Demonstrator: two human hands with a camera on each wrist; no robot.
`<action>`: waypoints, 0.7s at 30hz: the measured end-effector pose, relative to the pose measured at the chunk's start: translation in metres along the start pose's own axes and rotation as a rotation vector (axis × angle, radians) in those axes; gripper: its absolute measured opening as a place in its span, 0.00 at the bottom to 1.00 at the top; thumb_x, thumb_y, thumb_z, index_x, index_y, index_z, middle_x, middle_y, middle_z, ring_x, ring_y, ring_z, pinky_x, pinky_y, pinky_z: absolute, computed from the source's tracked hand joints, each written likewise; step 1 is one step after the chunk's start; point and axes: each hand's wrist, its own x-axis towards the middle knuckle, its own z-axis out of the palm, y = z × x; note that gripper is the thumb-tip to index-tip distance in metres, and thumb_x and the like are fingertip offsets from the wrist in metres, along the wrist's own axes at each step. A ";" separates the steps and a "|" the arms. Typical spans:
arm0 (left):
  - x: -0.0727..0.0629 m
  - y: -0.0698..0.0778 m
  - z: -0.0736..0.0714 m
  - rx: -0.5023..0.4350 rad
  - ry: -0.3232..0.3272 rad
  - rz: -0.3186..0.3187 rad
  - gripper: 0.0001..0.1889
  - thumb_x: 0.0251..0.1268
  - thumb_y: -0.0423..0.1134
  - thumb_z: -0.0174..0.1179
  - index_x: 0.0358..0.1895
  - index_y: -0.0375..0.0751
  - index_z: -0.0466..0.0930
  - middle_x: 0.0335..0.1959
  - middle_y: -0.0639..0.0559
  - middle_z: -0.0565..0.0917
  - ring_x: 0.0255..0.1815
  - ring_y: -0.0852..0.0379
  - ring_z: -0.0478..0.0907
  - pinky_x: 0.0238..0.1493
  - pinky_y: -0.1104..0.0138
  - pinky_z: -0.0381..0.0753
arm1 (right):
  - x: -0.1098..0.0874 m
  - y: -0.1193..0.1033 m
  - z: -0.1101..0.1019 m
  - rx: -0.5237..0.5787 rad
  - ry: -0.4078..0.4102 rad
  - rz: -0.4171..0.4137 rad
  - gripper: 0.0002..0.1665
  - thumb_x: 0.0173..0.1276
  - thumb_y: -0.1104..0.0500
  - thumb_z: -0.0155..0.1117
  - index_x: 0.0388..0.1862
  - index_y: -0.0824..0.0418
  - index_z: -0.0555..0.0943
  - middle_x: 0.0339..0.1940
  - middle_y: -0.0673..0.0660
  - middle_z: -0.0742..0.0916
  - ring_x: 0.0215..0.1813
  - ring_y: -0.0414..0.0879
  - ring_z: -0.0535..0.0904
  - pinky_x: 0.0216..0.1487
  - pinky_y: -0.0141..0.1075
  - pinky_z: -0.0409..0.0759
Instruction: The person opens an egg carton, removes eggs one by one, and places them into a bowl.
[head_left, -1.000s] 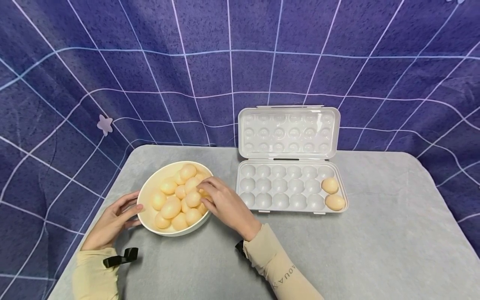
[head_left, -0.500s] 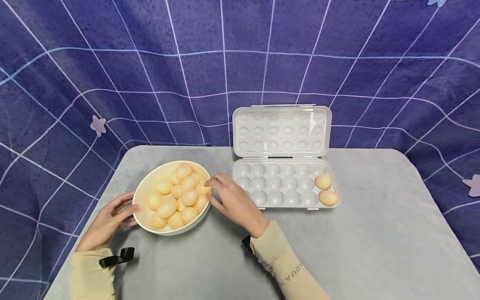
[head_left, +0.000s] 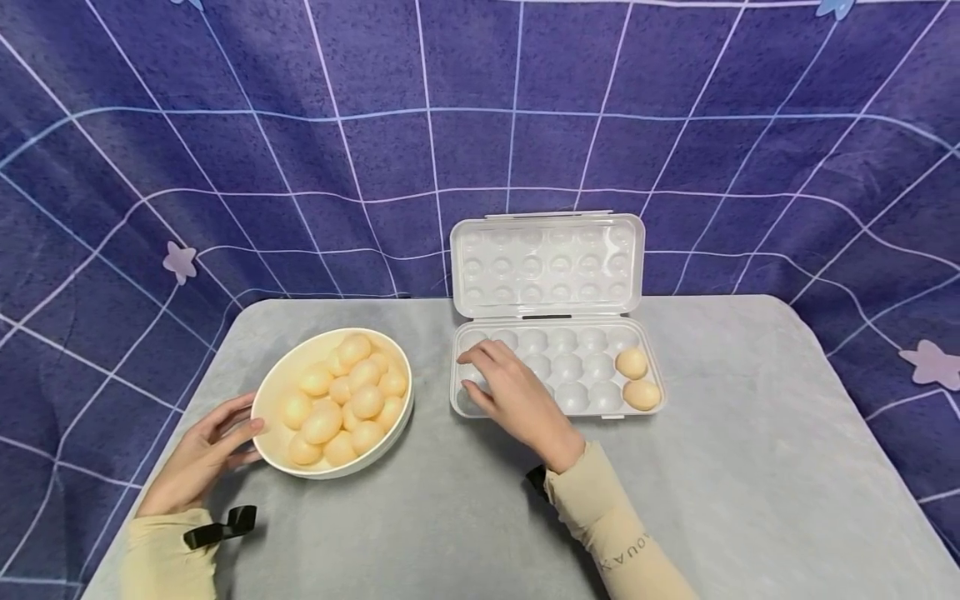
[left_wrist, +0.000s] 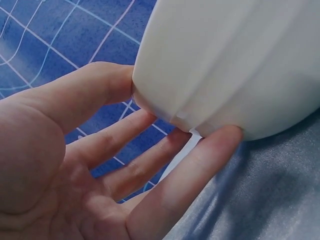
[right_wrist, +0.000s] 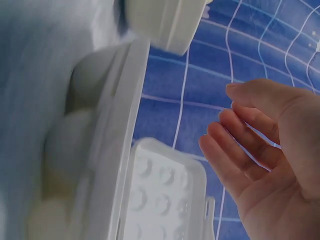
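Observation:
At the left side of the table, my left hand point(head_left: 198, 467) holds the rim of a cream bowl point(head_left: 272, 396), thumb over the edge and fingers against the outer wall. The left wrist view shows those fingertips point(left_wrist: 225, 140) on the bowl's ribbed side point(left_wrist: 225, 60). Several pale eggs point(head_left: 322, 422) are heaped inside. My right hand point(head_left: 521, 400) hovers over the left end of a white egg box point(head_left: 566, 367), covering some of its cups. In the right wrist view the right hand point(right_wrist: 265, 160) has loosely bent fingers and nothing in it. Two eggs point(head_left: 642, 395) sit in the box's rightmost column.
The box's dimpled lid point(head_left: 547, 267) stands raised at the back. Behind the grey table point(head_left: 450, 517) hangs a dark blue cloth point(head_left: 390, 150) with a grid pattern. Black straps point(head_left: 221, 527) circle both wrists.
My right hand has left the eggs in the bowl empty and moved right, over the egg box. The left hand keeps its hold on the bowl. The head view has shifted slightly.

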 end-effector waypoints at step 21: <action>0.000 -0.003 -0.005 -0.091 -0.043 0.005 0.21 0.75 0.23 0.47 0.65 0.46 0.72 0.55 0.58 0.83 0.51 0.63 0.83 0.44 0.62 0.89 | -0.037 0.048 -0.040 -0.050 -0.005 0.179 0.18 0.67 0.61 0.68 0.54 0.64 0.79 0.49 0.58 0.83 0.56 0.51 0.78 0.60 0.43 0.79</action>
